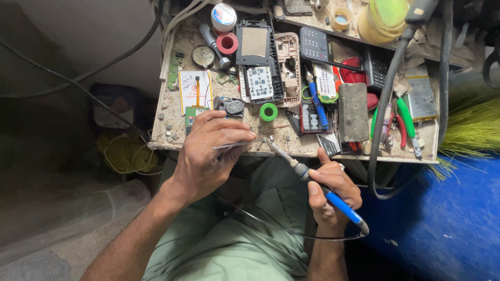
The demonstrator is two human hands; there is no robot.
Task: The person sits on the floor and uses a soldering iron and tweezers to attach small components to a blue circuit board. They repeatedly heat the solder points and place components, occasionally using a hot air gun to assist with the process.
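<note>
From the head camera, looking down past my green-trousered lap, my left hand (208,151) rests on the front edge of the small worn workbench (165,136), fingers pinched closed around a pair of thin metal tweezers (233,145) that lie nearly level, tips pointing right. My right hand (333,192) is clenched around the blue handle of a soldering iron (312,179) — its grey barrel slants up and to the left, and its tip sits just beside the tweezer points at the bench edge. Whatever small part lies between the two tips is too tiny for me to make out. The iron's thin black cable (276,227) loops across my lap below both hands.

Behind my left hand, touching the knuckles or just beyond them, is a small green circuit board (190,115), and past it a white display module with an orange flex strip (196,91). A green tape ring (269,112) lies near the middle of the bench, a red ring (227,43) farther back. A black phone frame (255,57) and a pale phone housing (288,62) lie side by side — a black keypad phone (319,47) is to their right. A blue pen (316,101), a grey block (353,111) and green-handled pliers (405,117) fill the right part of the bench
</note>
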